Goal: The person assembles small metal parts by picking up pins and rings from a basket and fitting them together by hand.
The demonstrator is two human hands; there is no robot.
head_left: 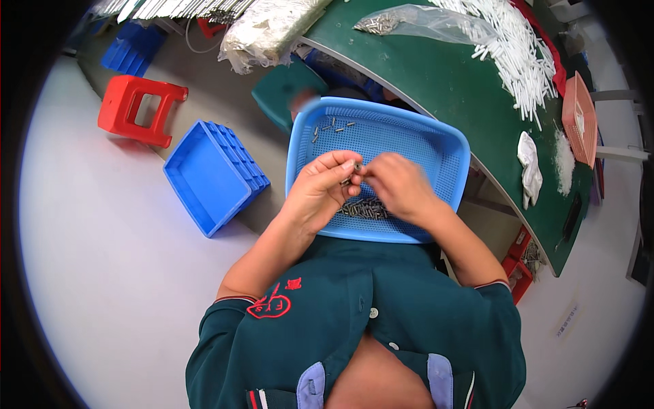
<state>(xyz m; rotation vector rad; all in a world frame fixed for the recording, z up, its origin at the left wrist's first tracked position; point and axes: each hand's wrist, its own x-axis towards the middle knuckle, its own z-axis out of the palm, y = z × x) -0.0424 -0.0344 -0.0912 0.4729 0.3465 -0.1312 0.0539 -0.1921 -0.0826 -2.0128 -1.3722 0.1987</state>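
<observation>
A blue perforated plastic basket [381, 103] rests before me at my lap. Over it, my left hand [321, 183] is closed around several small metal cylinder pieces [357, 166], which show between thumb and fingers. My right hand [402, 187] meets the left one's fingertips, its fingers pinched together and blurred by motion. Whatever is in that pinch is too small to make out. Below the hands, a pile of similar metal pieces [366, 208] lies at the basket's near side. A few loose metal pieces [328, 127] are scattered at its far left.
Left of the basket are a blue plastic bin [208, 184] and a red stool [133, 109]. A green table [436, 82] curves along the right, bearing white sticks [511, 61], a bag of metal pieces [409, 22], a white glove [528, 167] and a pink basket [579, 116].
</observation>
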